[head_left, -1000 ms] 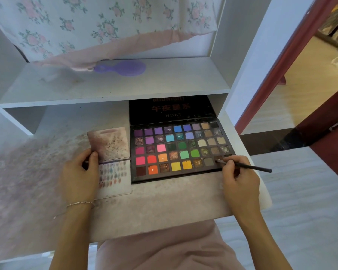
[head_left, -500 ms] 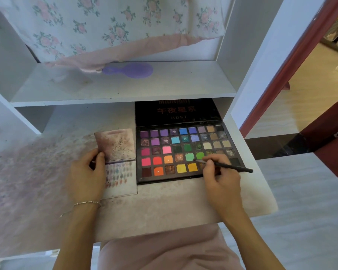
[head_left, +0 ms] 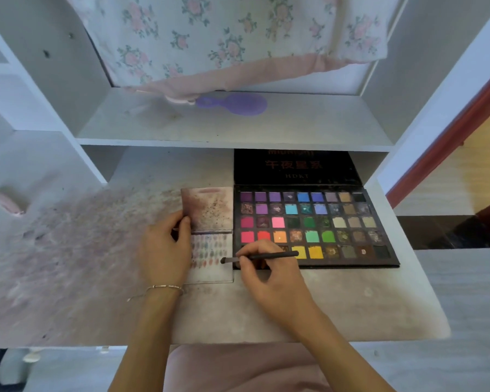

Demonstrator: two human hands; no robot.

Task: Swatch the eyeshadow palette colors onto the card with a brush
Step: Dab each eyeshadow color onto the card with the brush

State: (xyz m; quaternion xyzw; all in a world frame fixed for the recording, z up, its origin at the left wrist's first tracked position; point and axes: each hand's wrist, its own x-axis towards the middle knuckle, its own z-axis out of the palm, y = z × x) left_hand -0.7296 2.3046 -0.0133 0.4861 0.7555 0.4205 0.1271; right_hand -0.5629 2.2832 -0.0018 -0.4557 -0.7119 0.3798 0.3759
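Note:
An open black eyeshadow palette [head_left: 317, 224] with several rows of coloured pans lies on the desk, its lid propped up behind. To its left sits the card [head_left: 210, 267], with rows of small colour swatches on its lower half and a stained flap [head_left: 207, 207] above. My left hand [head_left: 164, 247] presses on the card's left edge, thumb on the flap. My right hand [head_left: 269, 275] grips a thin black brush [head_left: 260, 257]. Its tip rests over the card's lower right, near the swatches.
The stained white desk [head_left: 96, 264] has a shelf above holding a purple hairbrush [head_left: 235, 104] and a floral cloth [head_left: 224, 38]. A white upright stands right of the palette. A pink object [head_left: 7, 203] lies at the far left.
My right hand carried the brush leftwards from the palette's lower right pans, across the palette, to the card. My left hand stayed on the card.

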